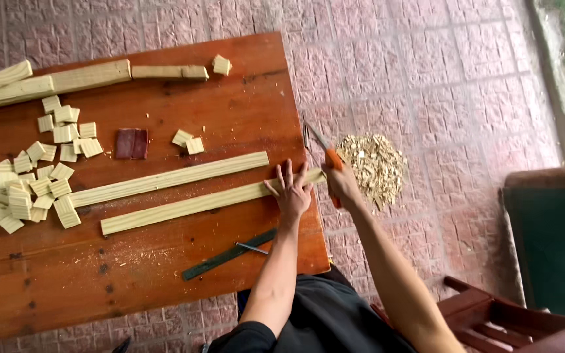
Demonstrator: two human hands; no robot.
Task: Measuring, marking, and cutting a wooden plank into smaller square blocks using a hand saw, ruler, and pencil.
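My left hand (pixel 292 191) lies flat and open on the long pale wooden strip (pixel 210 201), pinning it near the edge of the red-brown wooden table (pixel 132 274). My right hand (pixel 341 186) is closed around the orange-handled hand saw (pixel 324 153) just beside it. The strip runs left to right, with its end sticking out over the edge under the saw.

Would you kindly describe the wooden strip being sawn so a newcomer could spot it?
On the reddish table, two long pale strips lie side by side. It is the nearer strip, pinned by the left hand, its end overhanging the edge beside the saw.
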